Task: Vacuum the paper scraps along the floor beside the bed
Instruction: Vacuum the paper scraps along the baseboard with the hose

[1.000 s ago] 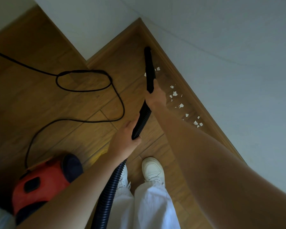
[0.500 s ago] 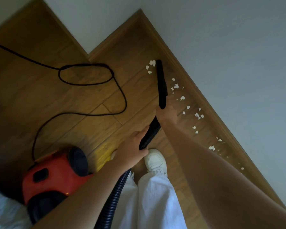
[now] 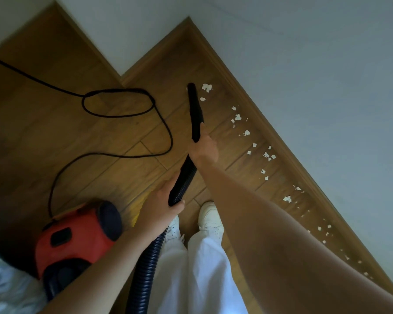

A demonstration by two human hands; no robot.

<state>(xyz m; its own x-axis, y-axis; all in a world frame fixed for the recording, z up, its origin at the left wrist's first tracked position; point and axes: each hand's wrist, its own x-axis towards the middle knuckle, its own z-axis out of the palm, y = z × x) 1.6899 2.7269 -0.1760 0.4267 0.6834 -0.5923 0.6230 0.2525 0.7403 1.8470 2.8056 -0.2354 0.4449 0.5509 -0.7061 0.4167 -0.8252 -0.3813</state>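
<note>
A black crevice nozzle (image 3: 195,109) points away from me along the wooden floor (image 3: 55,137), its tip just left of the farthest white paper scraps (image 3: 207,87). My right hand (image 3: 205,147) grips the nozzle's near end. My left hand (image 3: 160,203) grips the black ribbed hose (image 3: 145,268) lower down. Several more scraps (image 3: 267,154) trail along the floor beside the skirting board to the right of the nozzle, running back toward me. The red canister vacuum (image 3: 75,241) stands at the lower left.
The black power cord (image 3: 123,103) loops on the floor left of the nozzle. A wooden skirting board (image 3: 270,132) and white walls bound the strip on the right and at the far corner. My white shoes (image 3: 210,217) stand below the hands. White bedding (image 3: 2,286) shows at the bottom left.
The nozzle was drawn back from the far corner and has shifted left; its tip now lies left of the farthest scraps. More scraps toward me have come into view.
</note>
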